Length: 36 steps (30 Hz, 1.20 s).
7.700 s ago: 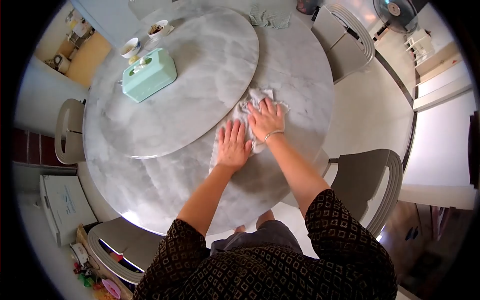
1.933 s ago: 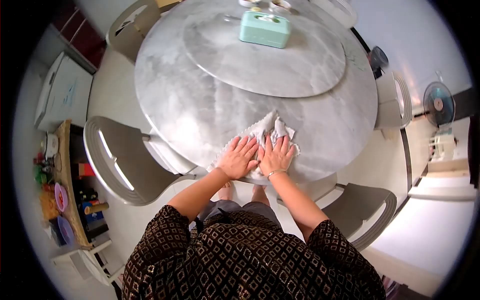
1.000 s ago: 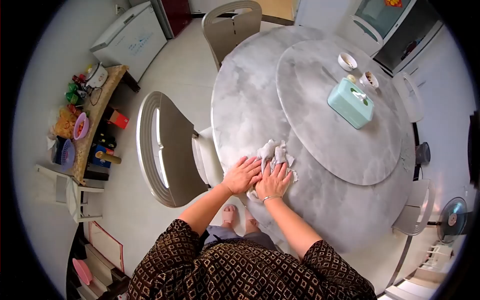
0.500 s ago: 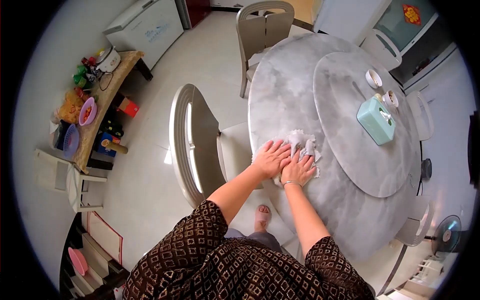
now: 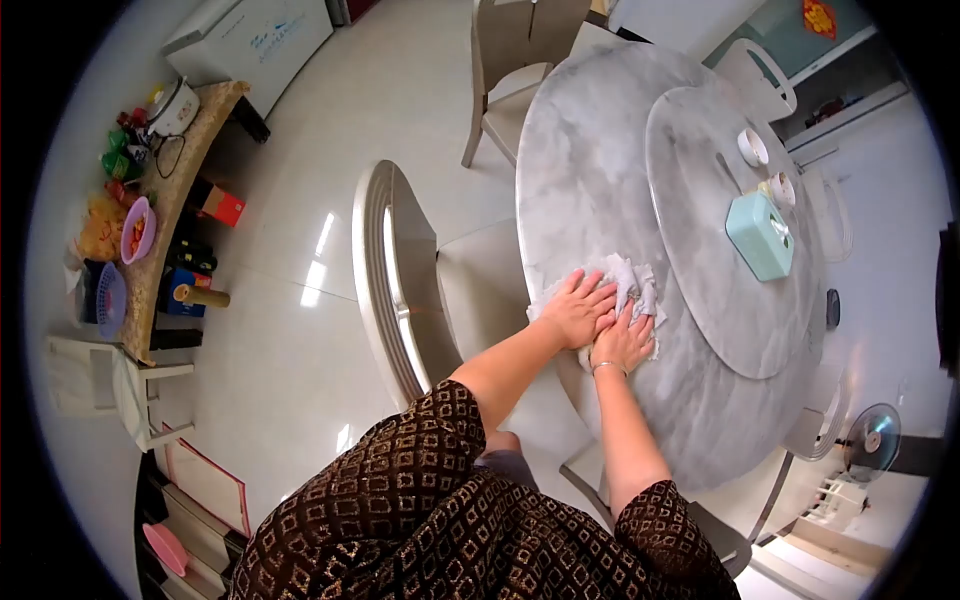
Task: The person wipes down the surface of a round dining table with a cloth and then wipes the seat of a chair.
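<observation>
My left hand lies flat on a pale, rumpled cloth, fingers stretched out and apart. Beside it, my right hand, with a bracelet at the wrist, also presses the cloth down with fingers extended. The two hands touch near the left fingertips. Folds of the cloth bunch up beyond the right fingers, and its frayed edge shows on both sides. Under the cloth is the round, grey marbled table, close to its left edge.
A raised turntable carries a mint tissue box and small white bowls. A chair stands left of the table, another beyond. A side table with a cooker and baskets lines the left wall. A fan is at right.
The view has shifted, so the table, hands and cloth appear a little further right. Both hands remain on the cloth, at about the same place on the table.
</observation>
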{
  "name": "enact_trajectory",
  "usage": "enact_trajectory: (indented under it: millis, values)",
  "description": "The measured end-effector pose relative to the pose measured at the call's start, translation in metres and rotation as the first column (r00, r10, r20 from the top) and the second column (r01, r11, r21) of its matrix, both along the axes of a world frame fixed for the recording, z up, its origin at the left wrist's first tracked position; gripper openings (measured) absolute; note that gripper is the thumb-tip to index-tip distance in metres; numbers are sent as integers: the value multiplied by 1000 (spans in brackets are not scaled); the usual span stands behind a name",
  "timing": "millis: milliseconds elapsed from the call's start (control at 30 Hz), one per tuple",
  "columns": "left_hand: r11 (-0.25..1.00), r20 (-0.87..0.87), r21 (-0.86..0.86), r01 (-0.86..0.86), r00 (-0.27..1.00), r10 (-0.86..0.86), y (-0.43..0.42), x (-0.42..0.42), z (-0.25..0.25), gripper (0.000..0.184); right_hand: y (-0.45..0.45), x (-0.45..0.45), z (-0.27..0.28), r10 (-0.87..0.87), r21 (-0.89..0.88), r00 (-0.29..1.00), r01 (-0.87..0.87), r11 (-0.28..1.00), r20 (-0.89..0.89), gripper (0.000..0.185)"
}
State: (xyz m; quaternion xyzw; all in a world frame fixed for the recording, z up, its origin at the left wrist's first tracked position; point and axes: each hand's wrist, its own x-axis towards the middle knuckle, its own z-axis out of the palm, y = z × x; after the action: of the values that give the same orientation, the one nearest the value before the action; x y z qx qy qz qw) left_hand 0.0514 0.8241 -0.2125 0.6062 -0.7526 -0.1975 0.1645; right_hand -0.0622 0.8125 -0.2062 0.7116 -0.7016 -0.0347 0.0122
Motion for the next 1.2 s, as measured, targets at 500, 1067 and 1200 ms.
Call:
enact_trajectory:
  millis: [500, 1067, 1200]
  values:
    - [976, -107, -154, -151, 985, 135, -87, 8, -9, 43, -97, 14, -25, -22, -91, 998, 16, 996, -61, 51]
    - [969, 93, 25, -246, 966, 243, -8, 17, 2, 51, -51, 31, 2, 105, -89, 994, -104, 991, 13, 57]
    - [948, 150, 318, 3, 987, -53, -8, 44, 24, 62, -18, 30, -3, 79, -90, 997, -77, 993, 9, 53]
